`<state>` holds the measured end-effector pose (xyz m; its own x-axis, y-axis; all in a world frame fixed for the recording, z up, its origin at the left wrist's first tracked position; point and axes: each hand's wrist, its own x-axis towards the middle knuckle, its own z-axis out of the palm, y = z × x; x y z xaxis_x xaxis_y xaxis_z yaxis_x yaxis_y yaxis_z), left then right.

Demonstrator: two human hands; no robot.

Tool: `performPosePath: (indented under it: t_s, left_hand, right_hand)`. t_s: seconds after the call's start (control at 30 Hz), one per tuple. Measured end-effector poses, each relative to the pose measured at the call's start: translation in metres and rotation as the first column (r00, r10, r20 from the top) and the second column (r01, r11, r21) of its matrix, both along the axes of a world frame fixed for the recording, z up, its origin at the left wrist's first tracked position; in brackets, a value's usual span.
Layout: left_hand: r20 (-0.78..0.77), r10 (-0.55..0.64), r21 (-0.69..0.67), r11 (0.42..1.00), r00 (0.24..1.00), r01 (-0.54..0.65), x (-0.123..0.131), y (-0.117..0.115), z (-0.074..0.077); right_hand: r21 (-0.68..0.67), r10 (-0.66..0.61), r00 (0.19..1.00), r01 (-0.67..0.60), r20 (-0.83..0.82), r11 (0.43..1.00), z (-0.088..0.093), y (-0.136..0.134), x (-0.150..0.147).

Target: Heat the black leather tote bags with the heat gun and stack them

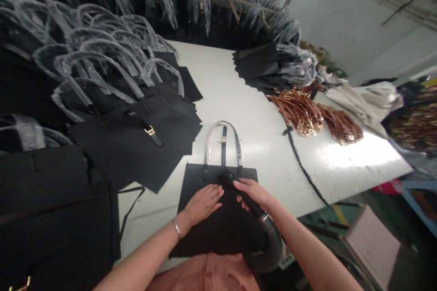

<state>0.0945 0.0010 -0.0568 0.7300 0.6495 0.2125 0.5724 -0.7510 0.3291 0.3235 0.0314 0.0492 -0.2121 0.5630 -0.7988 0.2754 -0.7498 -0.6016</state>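
Note:
A black bag panel [201, 177] lies flat before me on the white table. Its plastic-wrapped handle [220, 123] and a black strap with a gold buckle [224, 138] point away from me. My left hand [205, 202] rests flat on the panel, fingers stretched out, left of the nozzle. My right hand [251, 193] is wrapped round a black hose nozzle [251, 202], whose flat head is at the panel's top edge near the strap. From the nozzle a thick grey hose [273, 236] curves down beside my body.
Stacked black panels with wrapped handles [102, 54] cover the left side. More panels [257, 63] lie at the back right, near brown straps with gold clasps [300, 111]. A black cord [303, 168] crosses the right side. A stool [372, 241] stands beyond the table edge.

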Motion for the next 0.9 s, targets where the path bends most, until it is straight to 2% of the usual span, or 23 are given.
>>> performPosePath:
  t_s: [0.17,0.3,0.37,0.47,0.53,0.73,0.83,0.9]
  left_hand:
    - [0.035,-0.023,-0.013,1.000,0.999,0.024,-0.002,0.001,-0.001]
    - [0.039,-0.035,-0.006,0.999,0.999,0.035,-0.002,0.002,-0.003]
    - [0.035,-0.034,-0.005,0.999,0.999,0.034,-0.002,0.002,-0.003]
    - [0.043,-0.015,-0.009,1.000,0.999,0.015,-0.001,0.001,-0.005]
    - [0.050,-0.003,-0.011,1.000,0.999,0.004,0.000,0.000,-0.006]
    - [0.068,-0.008,-0.005,1.000,0.998,0.008,0.000,0.001,-0.005]
    - [0.054,-0.019,-0.053,0.998,0.998,0.022,0.000,0.002,0.001]
    - [0.044,-0.022,-0.100,0.995,0.999,0.026,0.001,0.003,0.005]
  right_hand:
    - [-0.048,0.058,0.998,-0.057,0.034,0.997,0.005,-0.005,0.016]
    - [-0.037,0.070,0.998,-0.070,-0.001,0.997,0.001,0.007,0.000]
    - [0.040,0.072,0.997,-0.073,0.019,0.997,0.000,0.018,-0.017]
    - [0.230,-0.026,0.997,0.008,0.077,0.973,0.002,0.031,-0.036]
    - [0.275,-0.063,0.996,0.044,0.059,0.960,0.005,0.033,-0.040]
    - [0.090,0.160,0.987,-0.159,-0.008,0.983,0.007,0.022,-0.037]
    - [0.086,0.202,0.979,-0.201,0.001,0.976,0.003,0.027,-0.051]
    - [0.143,0.224,0.974,-0.228,0.044,0.963,0.001,0.036,-0.068]
